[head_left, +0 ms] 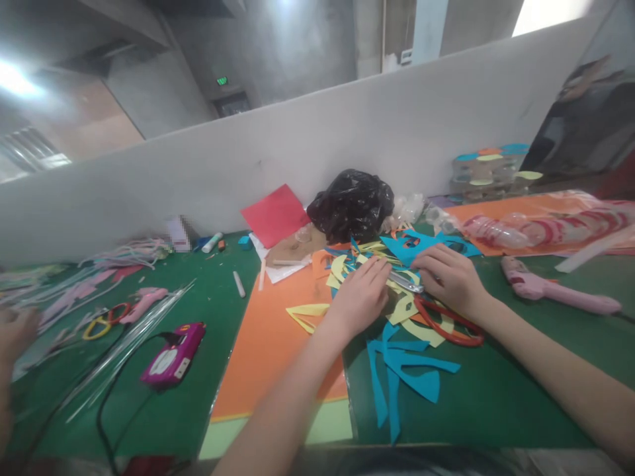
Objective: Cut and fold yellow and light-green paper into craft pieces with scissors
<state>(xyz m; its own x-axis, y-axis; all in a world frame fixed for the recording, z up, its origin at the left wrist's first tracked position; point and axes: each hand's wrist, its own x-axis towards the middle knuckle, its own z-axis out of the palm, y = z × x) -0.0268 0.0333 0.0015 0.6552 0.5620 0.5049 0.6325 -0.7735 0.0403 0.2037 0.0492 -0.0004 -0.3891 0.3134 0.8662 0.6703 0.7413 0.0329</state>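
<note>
Cut paper scraps (397, 309) in yellow and blue lie heaped around both my hands. My left hand (361, 294) is closed over the heap, fingers bent together; what they pinch, if anything, is hidden. Facing it, my right hand (449, 279) has curled fingers at the lower edge of a blue paper sheet (399, 250) with cut-outs; its grip is hidden too. Scissors with red handles (469, 340) lie beneath my right hand, their metal blades pointing toward my left hand. Blue cut strips (411, 371) spread on the green table nearer me.
Orange sheets (268, 350) lie left of the scraps. A black plastic bag (352, 205) stands behind. Pink glue guns (560, 291) (143, 304) rest on both sides. A purple corded box (173, 355) and another person's hand (17, 330) are at left. Plastic bottles (540, 228) lie back right.
</note>
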